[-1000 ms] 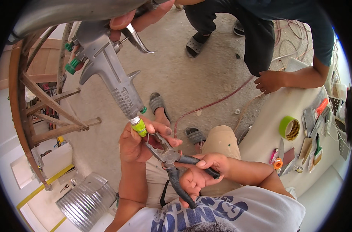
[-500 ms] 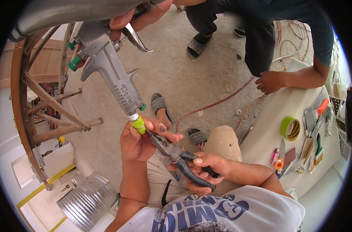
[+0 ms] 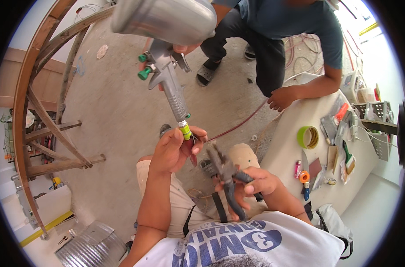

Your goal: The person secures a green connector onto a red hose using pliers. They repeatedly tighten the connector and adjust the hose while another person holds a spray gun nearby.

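Observation:
My left hand (image 3: 169, 153) pinches the red air hose (image 3: 193, 158) near its end, just below a lime-green taped piece (image 3: 186, 132) at the foot of a spray gun's handle. The metal spray gun (image 3: 170, 86) has green knobs and a large silver cup (image 3: 164, 20) on top. A co-worker's hand (image 3: 187, 48) holds it near the trigger, partly hidden by the cup. In my right hand (image 3: 260, 180) is a pair of pliers (image 3: 229, 175) with black-wrapped handles. Their jaws point up and sit apart from the hose, to its right.
A co-worker's other hand (image 3: 282, 98) rests on a pale bench (image 3: 278, 155) at right. Green tape (image 3: 308, 137), a knife (image 3: 305, 175), brushes and scrapers lie there. A wooden ladder (image 3: 51, 113) stands left; a silver foil roll (image 3: 93, 247) is at lower left.
The pliers have come away from the taped joint, down and to the right in my right hand. The spray gun appears farther off, with more of its cup showing. My left hand stays at the joint.

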The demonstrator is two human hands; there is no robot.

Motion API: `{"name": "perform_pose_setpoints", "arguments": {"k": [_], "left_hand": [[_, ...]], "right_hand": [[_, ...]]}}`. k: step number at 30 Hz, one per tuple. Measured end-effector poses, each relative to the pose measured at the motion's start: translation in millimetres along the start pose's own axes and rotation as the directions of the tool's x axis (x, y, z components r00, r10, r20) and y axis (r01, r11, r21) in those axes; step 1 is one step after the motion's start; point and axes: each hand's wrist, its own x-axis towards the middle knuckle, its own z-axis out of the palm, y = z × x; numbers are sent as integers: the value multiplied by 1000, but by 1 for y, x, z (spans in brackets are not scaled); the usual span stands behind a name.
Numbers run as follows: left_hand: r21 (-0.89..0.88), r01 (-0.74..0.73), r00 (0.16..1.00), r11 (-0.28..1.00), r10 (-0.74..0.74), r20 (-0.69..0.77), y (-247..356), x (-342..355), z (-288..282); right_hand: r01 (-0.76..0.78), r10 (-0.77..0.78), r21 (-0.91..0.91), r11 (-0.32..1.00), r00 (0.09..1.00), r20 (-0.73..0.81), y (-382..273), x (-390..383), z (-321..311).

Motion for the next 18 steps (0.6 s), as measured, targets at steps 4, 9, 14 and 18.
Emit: {"name": "perform_pose_setpoints", "arguments": {"k": [4,9,14,18], "left_hand": [[-38,-9,1000,999,10,23,-6,3,0],[-182,-85,996,980,89,12,-18,7,1],[-262,-98,994,960,82,-73,-11,2,-4],[-304,-109,993,947,93,-66,-10,3,-6]], "right_hand": [[89,-176,-261,961,927,-332,0,5,30],[221,-358,-316,922,796,-488,20,17,50],[73,-399,-518,852,731,-554,42,16,55],[-47,-475,-654,755,649,-595,46,28,63]]}}
